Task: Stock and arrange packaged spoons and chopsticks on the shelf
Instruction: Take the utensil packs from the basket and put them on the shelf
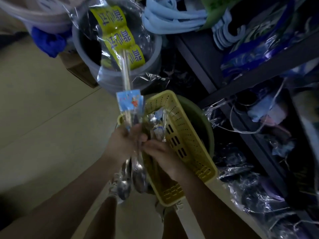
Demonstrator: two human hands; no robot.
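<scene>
Location: above a pale tiled floor (pixel 43 118), beside dark metal shelving (pixel 259 69) crammed with plastic-wrapped goods.
Task item 1: clear plastic packets of pale wooden chopsticks (pixel 126 71), headed by yellow printed labels (pixel 119 37) and one small blue printed card (pixel 130 101); packets stand upright, tops fanned out over a grey round plastic bucket (pixel 151 69).
Task item 2: shiny metal spoons in clear wrap (pixel 136 176), bowls pointing down, hanging below the hands.
Task item 3: more wrapped spoons (pixel 159 125) lying inside a yellow perforated plastic basket (pixel 188 149).
Left hand (pixel 125 142): fingers closed round the bundle of chopstick packets and spoon handles at mid-length; grip firm.
Right hand (pixel 161 153): fingers curled, tips touching the same bundle just beside the left hand; wrist lies over the basket's inner side. Whether it pinches a single packet cannot be told (motion blur).
Basket: tilted, resting against a green round basin (pixel 202 128) near the shelf base.
Edges/room: shelf front edge close on the right; bucket rim just behind the packet tops; open floor to the left.
</scene>
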